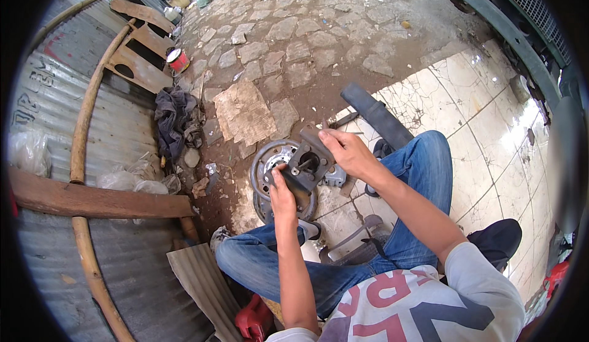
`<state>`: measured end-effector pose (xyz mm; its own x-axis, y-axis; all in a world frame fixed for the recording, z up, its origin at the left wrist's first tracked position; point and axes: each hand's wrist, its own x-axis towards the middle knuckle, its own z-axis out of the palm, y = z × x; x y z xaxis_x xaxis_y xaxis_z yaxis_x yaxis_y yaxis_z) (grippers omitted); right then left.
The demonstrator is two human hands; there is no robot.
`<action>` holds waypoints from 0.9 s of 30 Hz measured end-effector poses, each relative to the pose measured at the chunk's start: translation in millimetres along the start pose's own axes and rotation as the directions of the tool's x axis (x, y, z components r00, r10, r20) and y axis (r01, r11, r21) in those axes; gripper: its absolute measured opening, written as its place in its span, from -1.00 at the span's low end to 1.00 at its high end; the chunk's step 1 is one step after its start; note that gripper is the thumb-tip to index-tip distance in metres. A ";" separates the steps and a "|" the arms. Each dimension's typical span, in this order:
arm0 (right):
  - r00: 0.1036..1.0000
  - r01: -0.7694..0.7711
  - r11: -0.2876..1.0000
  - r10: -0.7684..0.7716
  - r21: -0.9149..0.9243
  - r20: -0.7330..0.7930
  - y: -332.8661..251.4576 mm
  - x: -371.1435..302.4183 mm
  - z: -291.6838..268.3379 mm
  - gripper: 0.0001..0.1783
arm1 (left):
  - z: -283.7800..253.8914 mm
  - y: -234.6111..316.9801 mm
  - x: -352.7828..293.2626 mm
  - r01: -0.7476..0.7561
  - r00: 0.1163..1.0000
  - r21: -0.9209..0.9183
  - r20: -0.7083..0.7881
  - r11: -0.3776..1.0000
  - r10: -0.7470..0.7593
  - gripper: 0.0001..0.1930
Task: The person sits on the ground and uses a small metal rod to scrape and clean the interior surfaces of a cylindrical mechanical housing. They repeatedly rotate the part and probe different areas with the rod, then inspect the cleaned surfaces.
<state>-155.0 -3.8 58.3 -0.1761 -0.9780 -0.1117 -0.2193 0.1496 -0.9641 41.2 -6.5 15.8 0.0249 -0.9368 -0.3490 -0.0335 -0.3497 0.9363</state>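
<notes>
Between my two hands is a dark metal bracket (310, 156) with flat flanges, bolt heads and a round opening at its centre. My left hand (283, 196) grips its lower left side, thumb on top. My right hand (347, 152) has hold of its upper right end, with the fingers wrapped behind it. The bracket is held in the air and tilted. Underneath, partly hidden by it, lies a round grey metal wheel-like disc (261, 159) with holes. A smaller grey metal part (335, 176) lies beside the disc.
A long black flat bar (377, 116) rests across cracked white tiles (485, 133). Cardboard (244, 112) lies on the stone paving. Along the corrugated metal wall (49, 109) are a dark cloth (177, 120), a red tin (178, 60) and a wooden plank (98, 196). A red object (253, 320) is near my left side.
</notes>
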 end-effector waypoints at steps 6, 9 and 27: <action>0.995 -0.032 0.999 0.034 0.026 -0.097 18.1 -10.3 -6.1 -0.39 | 14.3 11.0 -11.9 0.057 0.994 -0.106 0.095 0.993 -0.047 -0.22; 0.984 -0.168 0.983 0.171 0.069 -0.045 25.0 -8.1 -21.2 -0.35 | 32.5 24.7 -18.6 0.012 0.996 -0.011 0.084 1.000 -0.011 -0.02; 0.885 0.037 0.999 -0.037 -0.009 -0.463 56.5 -17.3 -55.3 -0.49 | 71.9 33.7 2.3 -0.211 0.960 0.355 0.249 0.911 0.126 -0.17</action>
<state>-217.3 29.7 19.1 -0.5924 -0.8042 0.0483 -0.2339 0.1144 -0.9655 -31.7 -21.3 43.6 -0.2294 -0.9464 -0.2274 -0.3908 -0.1244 0.9120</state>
